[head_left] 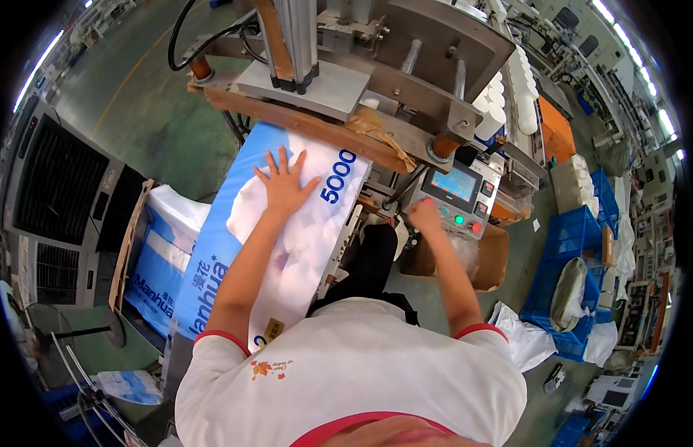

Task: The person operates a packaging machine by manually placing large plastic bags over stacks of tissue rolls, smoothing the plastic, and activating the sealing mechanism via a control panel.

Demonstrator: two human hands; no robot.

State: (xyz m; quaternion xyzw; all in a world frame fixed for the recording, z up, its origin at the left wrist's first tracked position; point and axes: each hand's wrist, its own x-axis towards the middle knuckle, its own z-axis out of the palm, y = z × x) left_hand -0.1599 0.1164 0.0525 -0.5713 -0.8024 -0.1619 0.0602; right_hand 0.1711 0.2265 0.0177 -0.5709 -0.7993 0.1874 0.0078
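Note:
A long blue-and-white printed plastic pack lies on the machine's bed in front of me, its far end at the sealing machine's wooden-edged crossbar. My left hand rests flat on top of the pack near that end, fingers spread. To the right, my right hand is curled into a fist at the left side of the control panel, close to a red button. Its fingertips are partly hidden, and no object shows in it. The panel carries a lit blue screen and green and red buttons.
An open carton stands below the panel. Blue crates are on the right, with white rolls beyond the machine. More blue packs fill a box at left, near a large grey air cooler and a fan.

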